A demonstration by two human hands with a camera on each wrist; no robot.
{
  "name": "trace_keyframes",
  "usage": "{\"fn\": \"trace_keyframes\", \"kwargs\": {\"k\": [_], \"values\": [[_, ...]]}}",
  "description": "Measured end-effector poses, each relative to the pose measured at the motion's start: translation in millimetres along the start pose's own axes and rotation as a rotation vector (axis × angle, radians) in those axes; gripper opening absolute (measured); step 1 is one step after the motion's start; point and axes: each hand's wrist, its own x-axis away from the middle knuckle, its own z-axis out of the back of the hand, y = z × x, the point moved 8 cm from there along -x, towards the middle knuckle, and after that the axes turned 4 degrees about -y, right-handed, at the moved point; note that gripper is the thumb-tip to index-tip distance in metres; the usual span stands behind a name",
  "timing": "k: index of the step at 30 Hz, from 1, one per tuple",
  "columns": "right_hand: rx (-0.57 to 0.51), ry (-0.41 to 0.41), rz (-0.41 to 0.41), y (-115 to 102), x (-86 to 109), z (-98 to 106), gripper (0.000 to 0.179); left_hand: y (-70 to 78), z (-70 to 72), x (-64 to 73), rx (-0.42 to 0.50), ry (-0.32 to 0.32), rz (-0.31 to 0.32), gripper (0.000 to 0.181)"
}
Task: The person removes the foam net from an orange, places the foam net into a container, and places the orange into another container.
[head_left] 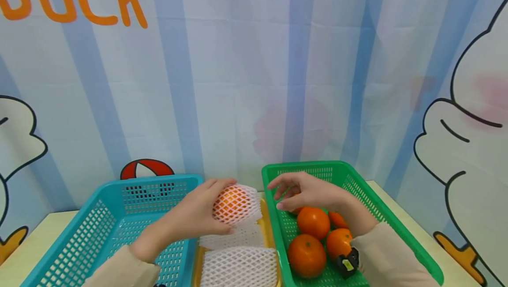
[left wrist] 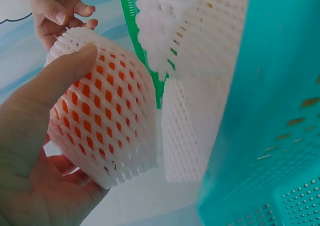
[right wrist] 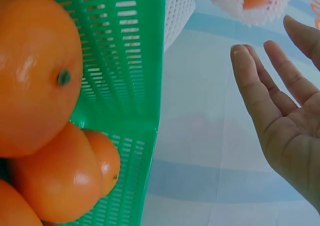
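Observation:
An orange (head_left: 233, 203) wrapped in a white foam net sleeve (left wrist: 107, 116) is gripped by my left hand (head_left: 198, 212), thumb on one side and fingers on the other. It is held above the gap between two baskets, over more foam net sleeves (head_left: 240, 267). My right hand (head_left: 307, 192) hovers over the left rim of the green basket (head_left: 397, 216), its fingers loosely bent and holding nothing. Several bare oranges (head_left: 307, 255) lie in that basket below it. In the right wrist view, the right hand's fingers (right wrist: 252, 81) point toward the wrapped fruit, apart from it.
On the left stands a blue plastic basket (head_left: 113, 190) with perforated walls. A yellow container (head_left: 198, 262) under the foam sleeves sits between the two baskets. Behind the table (head_left: 59, 223) hangs a striped curtain (head_left: 238, 80) with cartoon prints.

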Motion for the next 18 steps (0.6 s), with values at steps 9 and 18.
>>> {"fn": "trace_keyframes", "kwargs": {"k": [9,18], "values": [[0.015,0.003,0.022,-8,-5.9,-8,0.034,8.1,-1.3,-3.8,0.018,0.005,-0.021,0.08],[0.024,-0.005,0.058,-13,-8.7,-14,0.032,9.5,-3.4,-5.4,0.038,0.01,-0.02,0.08]]}}
